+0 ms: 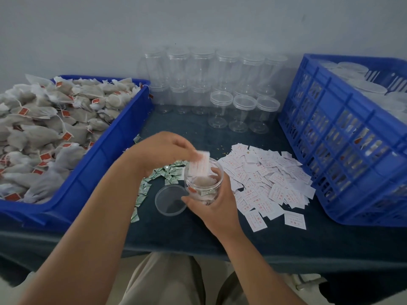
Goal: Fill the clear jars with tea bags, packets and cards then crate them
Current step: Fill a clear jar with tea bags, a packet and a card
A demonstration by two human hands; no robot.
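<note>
Lap: pale trousers at the bottom edge, under the near lip of the table [198,238] and its dark cloth.
Right hand [217,208]: curled round the open jar [201,187], thumb on the near wall, fingertips up at the far rim; resting on the cloth or lifted just off it, cannot tell.
Jar: mouth upward, tipped slightly to the left; tea bags and one green packet already inside.
Lid [170,201]: loose and flat on the cloth, just left of the jar.
Left hand [163,150]: fingertips pinched on the top edge of a single card [199,165], motion-blurred; nothing else held.
Key relation: card hanging long side down, directly over the jar mouth, lower edge at or just inside the rim; jar below and to the right of the pinching fingers, left hand above, right hand beneath.
Step, as a judgement: card going in as the last item; lid and crating yet to come.
Packets [169,173]: green heap left of the jar, partly behind the left wrist.
Card pile [271,179]: white slips with red print, right of the jar.
Tray [105,150]: blue, at left, heaped with tea bags [44,128].
Crate [341,139]: blue, slatted, at right, lidded jars inside.
Empty jars [220,84]: clear, stacked in rows by the far wall.
</note>
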